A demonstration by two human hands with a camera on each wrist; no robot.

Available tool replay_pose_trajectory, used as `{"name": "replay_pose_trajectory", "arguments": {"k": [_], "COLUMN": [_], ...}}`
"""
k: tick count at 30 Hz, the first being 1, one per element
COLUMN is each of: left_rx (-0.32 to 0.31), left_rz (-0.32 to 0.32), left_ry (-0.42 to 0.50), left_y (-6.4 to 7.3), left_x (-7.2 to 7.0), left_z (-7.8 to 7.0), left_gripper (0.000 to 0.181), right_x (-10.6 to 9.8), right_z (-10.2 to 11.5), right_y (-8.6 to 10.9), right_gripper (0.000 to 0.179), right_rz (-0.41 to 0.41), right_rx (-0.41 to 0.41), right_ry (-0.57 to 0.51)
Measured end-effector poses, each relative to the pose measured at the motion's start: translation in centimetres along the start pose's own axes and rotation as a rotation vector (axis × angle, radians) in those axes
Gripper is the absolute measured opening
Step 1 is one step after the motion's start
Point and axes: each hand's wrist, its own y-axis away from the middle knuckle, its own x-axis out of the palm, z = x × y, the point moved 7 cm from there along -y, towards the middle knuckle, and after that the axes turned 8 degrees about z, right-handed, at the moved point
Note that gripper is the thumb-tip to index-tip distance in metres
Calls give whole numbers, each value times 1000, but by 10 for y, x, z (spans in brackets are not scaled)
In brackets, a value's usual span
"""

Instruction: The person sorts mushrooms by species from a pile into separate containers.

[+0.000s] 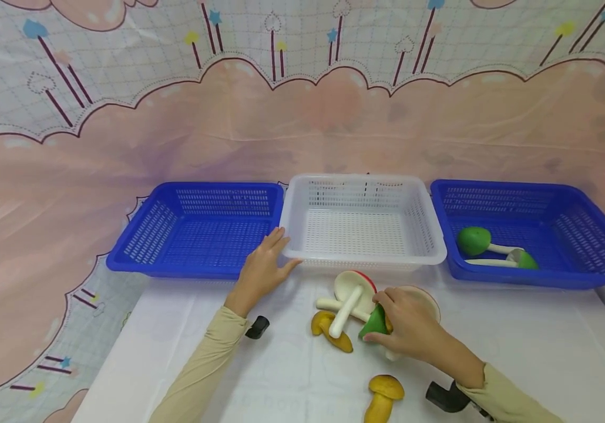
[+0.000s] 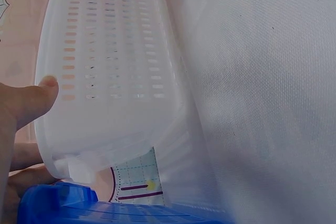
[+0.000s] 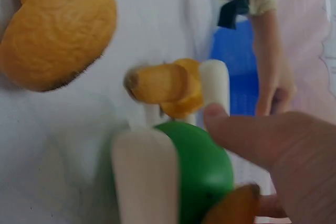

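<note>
A pink-and-white patterned cloth (image 1: 302, 120) rises behind your white tabletop (image 1: 281, 382). Along the far side, a left blue basket (image 1: 186, 272), a white basket (image 1: 363, 259) and a right blue basket (image 1: 535, 279) stand side by side, probably so that each stays within your reach. Two green-capped mushrooms (image 1: 474, 240) lie in the right blue basket, well apart from the loose ones. Your left hand (image 1: 262, 265) is spread at the white basket's near-left corner, its thumb against the rim, perhaps to steady it; it holds no mushroom.

Your right hand (image 1: 409, 326) pinches a green mushroom (image 1: 373, 324) in the pile before the white basket. Thumb and fingers take the cap, likely because it is broader than the stem. A red-edged mushroom (image 1: 346, 286) and a yellow mushroom (image 1: 325, 322) crowd beside it; how firm the hold is, you cannot tell.
</note>
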Motion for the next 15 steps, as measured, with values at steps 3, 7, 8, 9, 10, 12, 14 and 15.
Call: {"name": "replay_pose_trajectory", "arguments": {"k": [3, 7, 8, 9, 10, 12, 14, 15], "left_rx": [-2, -1, -2, -3, -3, -1, -1, 0], "left_rz": [10, 12, 10, 8, 5, 2, 4, 4], "left_ry": [4, 8, 7, 5, 5, 2, -2, -4], "left_y": [0, 0, 0, 0, 0, 0, 0, 0], "left_x": [1, 1, 1, 0, 0, -1, -1, -1], "left_z": [1, 0, 0, 0, 0, 0, 1, 1], "left_gripper": [56, 57, 57, 57, 57, 56, 56, 56], "right_x": [9, 14, 13, 13, 12, 9, 6, 4], "right_z": [4, 4, 4, 4, 4, 4, 4, 5], "right_y": [-5, -8, -9, -9, -9, -9, -9, -10], "right_gripper": [64, 65, 65, 65, 64, 64, 63, 62], "right_rz": [25, 0, -11, -23, -34, -54, -72, -82], "right_rx": [23, 68, 74, 77, 79, 78, 69, 66], "right_ry": [30, 27, 19, 8, -5, -34, -60, -73]}}
